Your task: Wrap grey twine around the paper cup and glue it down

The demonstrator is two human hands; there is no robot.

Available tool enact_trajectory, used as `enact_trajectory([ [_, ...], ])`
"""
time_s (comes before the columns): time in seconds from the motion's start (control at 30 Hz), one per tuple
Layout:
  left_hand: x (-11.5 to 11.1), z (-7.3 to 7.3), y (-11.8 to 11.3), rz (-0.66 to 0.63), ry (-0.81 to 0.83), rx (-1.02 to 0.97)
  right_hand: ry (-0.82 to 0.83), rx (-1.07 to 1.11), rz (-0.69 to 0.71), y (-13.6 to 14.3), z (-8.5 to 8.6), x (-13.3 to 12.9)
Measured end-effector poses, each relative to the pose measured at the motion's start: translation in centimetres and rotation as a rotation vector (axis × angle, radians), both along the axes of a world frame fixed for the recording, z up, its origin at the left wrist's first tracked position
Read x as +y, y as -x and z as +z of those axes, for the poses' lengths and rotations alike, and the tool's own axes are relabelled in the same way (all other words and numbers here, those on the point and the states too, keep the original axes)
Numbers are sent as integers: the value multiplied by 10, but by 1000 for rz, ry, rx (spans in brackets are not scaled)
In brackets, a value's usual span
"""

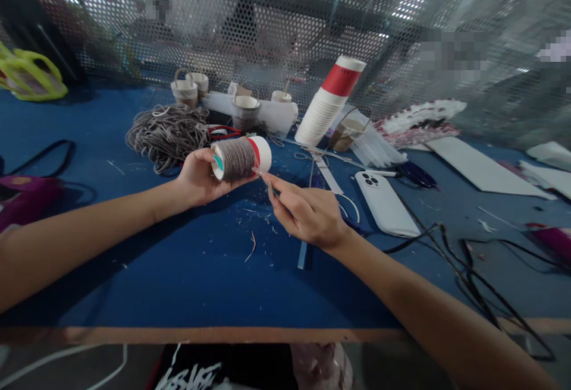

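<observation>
A paper cup (264, 151) lies on its side in my left hand (196, 181), whose fingers wrap round it from below and behind. Grey cord (238, 159) is wound in close rows over much of the cup; a red band and a white end stay bare on the right. Something teal shows at the cup's left end. My right hand (307, 208) is closed in a pinch, its fingertips against the cup by the edge of the cord. What sits between those fingertips is too small to make out.
Behind the cup lie a heap of grey cord (167, 134) and red-handled scissors (224, 132). A leaning stack of paper cups (330, 101), small cord-wrapped baskets (245, 112) and a white phone (387, 204) stand or lie around. Black cables (464, 271) cross the right side; a perforated metal screen (267, 27) rises behind.
</observation>
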State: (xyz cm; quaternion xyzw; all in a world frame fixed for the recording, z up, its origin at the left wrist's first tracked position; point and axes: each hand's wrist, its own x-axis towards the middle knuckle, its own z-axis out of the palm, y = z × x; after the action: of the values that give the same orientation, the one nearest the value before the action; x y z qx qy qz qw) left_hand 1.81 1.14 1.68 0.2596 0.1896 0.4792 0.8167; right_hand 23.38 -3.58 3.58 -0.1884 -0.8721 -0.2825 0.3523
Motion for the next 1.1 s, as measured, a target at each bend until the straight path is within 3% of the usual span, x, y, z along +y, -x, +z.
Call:
enact_trajectory([
  [0.23,1,0,1,-24,-5,-14,27,71,60,-1,-5,1],
  [0.33,2,-3,1,-31,-11,-35,59,119,24,1,-5,-3],
  [0.43,3,-4,1,-37,-10,-54,204,162,-52,3,-4,-7],
  [0.57,1,-1,1,-51,2,-48,385,90,-22,4,-7,-7],
  [0.8,-2,3,0,-3,51,-46,277,37,-29,3,-8,-1],
  [1.1,0,1,2,-33,32,-49,136,-22,-77,2,-7,-2],
])
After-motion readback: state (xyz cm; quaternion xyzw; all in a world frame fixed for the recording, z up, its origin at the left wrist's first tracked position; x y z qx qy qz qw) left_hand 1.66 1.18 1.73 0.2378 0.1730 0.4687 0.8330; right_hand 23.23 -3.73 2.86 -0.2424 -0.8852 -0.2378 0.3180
